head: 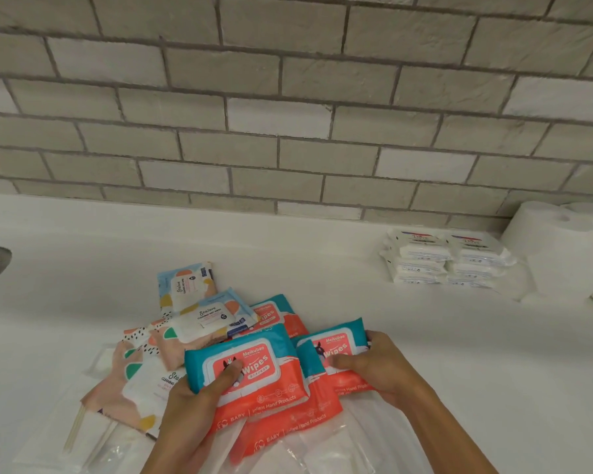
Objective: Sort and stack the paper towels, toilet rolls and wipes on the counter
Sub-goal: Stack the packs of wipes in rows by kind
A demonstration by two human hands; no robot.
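Meanwhile, gripping one wipes pack (274, 357) in left hand (189, 405), second pack (332, 343) in right hand (387, 367), just to its right, long axes parallel.

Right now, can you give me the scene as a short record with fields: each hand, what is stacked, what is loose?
Left hand: holds a teal-and-red wipes pack, thumb on top
Right hand: holds a second teal-and-red pack
Stacked: white packs in two piles, back right of the counter
Beside them: white paper rolls, far right
Loose: patterned wipes packs, heaped left of the hands
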